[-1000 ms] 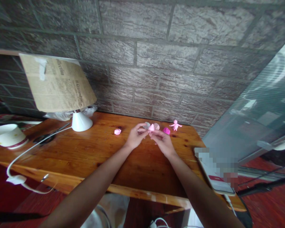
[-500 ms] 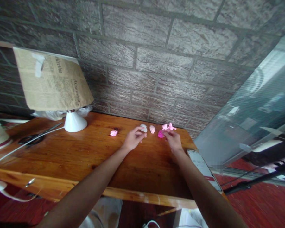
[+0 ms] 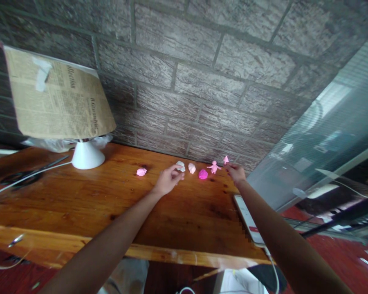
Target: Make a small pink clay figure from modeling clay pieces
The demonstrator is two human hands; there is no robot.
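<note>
My left hand (image 3: 168,180) has its fingers curled against a small white lump (image 3: 180,165), which looks like modelling clay. Raised slightly at the right end of the table, my right hand (image 3: 236,173) pinches a pink cone (image 3: 226,159) with its point up. Between my hands lie a pale pink lump (image 3: 191,168), a bright magenta lump (image 3: 203,174) and a pink doll-like figure (image 3: 214,167) with arms spread. Another pink lump (image 3: 141,172) sits left of my left hand.
A lamp (image 3: 88,155) with a newsprint shade stands at the left, near scissors (image 3: 21,177) and a white cord. A phone (image 3: 248,220) lies by the right edge with a cable. A brick wall (image 3: 184,106) backs the wooden table (image 3: 178,220).
My right hand has moved right and up with the pink cone, away from the magenta lump and the figure, which now show fully. My left hand stays by the white lump. The view has shifted slightly.
</note>
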